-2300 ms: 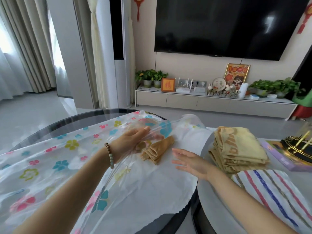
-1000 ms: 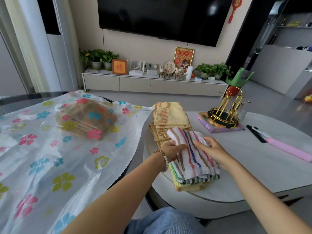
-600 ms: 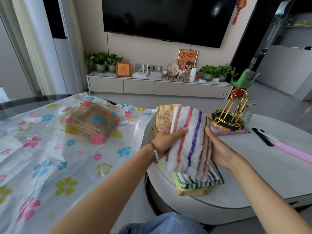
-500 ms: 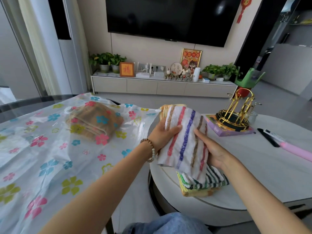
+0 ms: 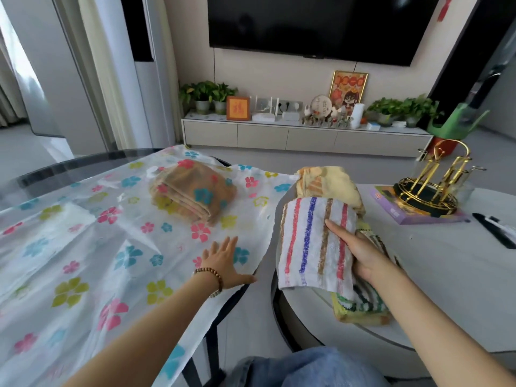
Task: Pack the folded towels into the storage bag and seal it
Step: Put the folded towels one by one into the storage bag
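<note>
Head view: right hand (image 5: 360,254) grips the striped towel (image 5: 315,244), fingers (image 5: 339,230) wrapped round its edge, at centre right above the towel stack (image 5: 360,305) on the white counter (image 5: 446,275). Left hand (image 5: 223,261), fingers spread and empty, lies flat on the flowered storage bag (image 5: 83,247) at lower centre; one brown towel (image 5: 192,191) is already inside, upper centre. Held one-handed, the fold may slump open, and the bag's mouth looks flat, so entry could snag. Half a second ago both hands held the towel; the left has since moved to the bag.
</note>
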A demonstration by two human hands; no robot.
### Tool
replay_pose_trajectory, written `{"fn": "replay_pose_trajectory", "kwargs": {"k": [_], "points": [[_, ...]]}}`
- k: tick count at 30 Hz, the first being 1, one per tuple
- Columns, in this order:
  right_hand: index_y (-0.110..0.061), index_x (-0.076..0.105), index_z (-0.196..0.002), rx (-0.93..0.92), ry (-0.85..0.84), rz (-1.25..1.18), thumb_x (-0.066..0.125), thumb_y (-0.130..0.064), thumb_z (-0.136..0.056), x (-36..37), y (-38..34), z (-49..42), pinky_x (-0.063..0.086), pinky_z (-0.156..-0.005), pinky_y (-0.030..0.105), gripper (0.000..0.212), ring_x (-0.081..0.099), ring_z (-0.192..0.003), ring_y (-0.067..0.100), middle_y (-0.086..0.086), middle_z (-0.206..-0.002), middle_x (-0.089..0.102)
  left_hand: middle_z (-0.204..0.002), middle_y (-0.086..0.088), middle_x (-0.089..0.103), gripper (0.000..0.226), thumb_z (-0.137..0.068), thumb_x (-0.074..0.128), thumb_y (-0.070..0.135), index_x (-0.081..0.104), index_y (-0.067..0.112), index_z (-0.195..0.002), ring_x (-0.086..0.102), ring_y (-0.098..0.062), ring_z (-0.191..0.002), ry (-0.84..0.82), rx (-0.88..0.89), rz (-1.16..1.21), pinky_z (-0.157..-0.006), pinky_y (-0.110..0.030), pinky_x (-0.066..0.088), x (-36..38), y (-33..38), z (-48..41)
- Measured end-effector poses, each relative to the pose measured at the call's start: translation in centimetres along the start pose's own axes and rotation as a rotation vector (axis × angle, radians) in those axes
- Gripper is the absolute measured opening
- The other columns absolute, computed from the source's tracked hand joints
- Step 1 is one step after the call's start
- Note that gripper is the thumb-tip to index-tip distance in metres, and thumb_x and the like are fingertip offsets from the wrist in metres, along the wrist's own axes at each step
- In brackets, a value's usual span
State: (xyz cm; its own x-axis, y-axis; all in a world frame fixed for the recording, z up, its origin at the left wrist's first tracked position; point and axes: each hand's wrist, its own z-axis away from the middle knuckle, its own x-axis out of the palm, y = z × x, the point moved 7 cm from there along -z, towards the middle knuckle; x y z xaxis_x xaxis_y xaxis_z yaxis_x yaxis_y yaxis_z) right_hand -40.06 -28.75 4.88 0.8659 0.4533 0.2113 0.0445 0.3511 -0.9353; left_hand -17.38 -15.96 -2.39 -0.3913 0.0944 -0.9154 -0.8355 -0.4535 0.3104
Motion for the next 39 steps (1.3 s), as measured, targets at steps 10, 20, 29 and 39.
{"fn": "replay_pose_trajectory", "kwargs": {"k": [10,20,29,39], "points": [[-0.017,0.064,-0.114,0.062,-0.063,0.015,0.092,-0.043,-0.034,2.4,2.6,-0.1,0.053,-0.073,0.032,0.089,0.072,-0.089,0.020,0.006,-0.101,0.075,-0.156,0.017,0.000,0.108,-0.049,-0.006,0.091,0.007,0.043,-0.145,-0.005,-0.015,-0.146,0.172,0.091,0.000,-0.118,-0.035,-0.003,1.6,-3.6,1.1],[-0.014,0.065,-0.113,0.159,-0.264,0.024,0.092,-0.039,-0.038,7.5,5.2,2.0,0.058,-0.063,0.029,0.083,0.072,-0.090,0.023,0.010,-0.103,0.074,-0.102,-0.007,0.068,0.056,-0.091,0.034,0.055,0.060,0.016,-0.122,0.060,-0.021,-0.086,0.243,-0.097,0.446,-0.075,-0.029,0.048,-3.2,-10.3,2.4],[-0.015,0.060,-0.122,0.147,-0.333,-0.051,0.073,-0.036,-0.073,18.5,6.3,-2.0,0.052,-0.091,0.038,0.055,0.065,-0.107,0.026,0.011,-0.116,0.069,-0.113,-0.001,0.060,0.049,-0.099,0.020,0.039,0.054,0.014,-0.125,0.062,-0.010,-0.079,0.211,0.055,1.049,-0.064,-0.018,0.047,-16.7,-9.4,3.2],[-0.042,0.006,-0.147,-0.603,-0.170,1.153,0.044,-0.075,-0.075,23.5,8.0,-4.5,0.003,-0.118,0.042,0.088,-0.018,-0.145,0.019,-0.003,-0.159,-0.016,-0.079,0.009,0.072,0.042,-0.097,0.028,0.040,0.065,0.019,-0.100,0.069,-0.003,-0.061,0.258,0.143,1.044,-0.055,-0.017,0.053,-20.3,-10.9,2.9]]}}
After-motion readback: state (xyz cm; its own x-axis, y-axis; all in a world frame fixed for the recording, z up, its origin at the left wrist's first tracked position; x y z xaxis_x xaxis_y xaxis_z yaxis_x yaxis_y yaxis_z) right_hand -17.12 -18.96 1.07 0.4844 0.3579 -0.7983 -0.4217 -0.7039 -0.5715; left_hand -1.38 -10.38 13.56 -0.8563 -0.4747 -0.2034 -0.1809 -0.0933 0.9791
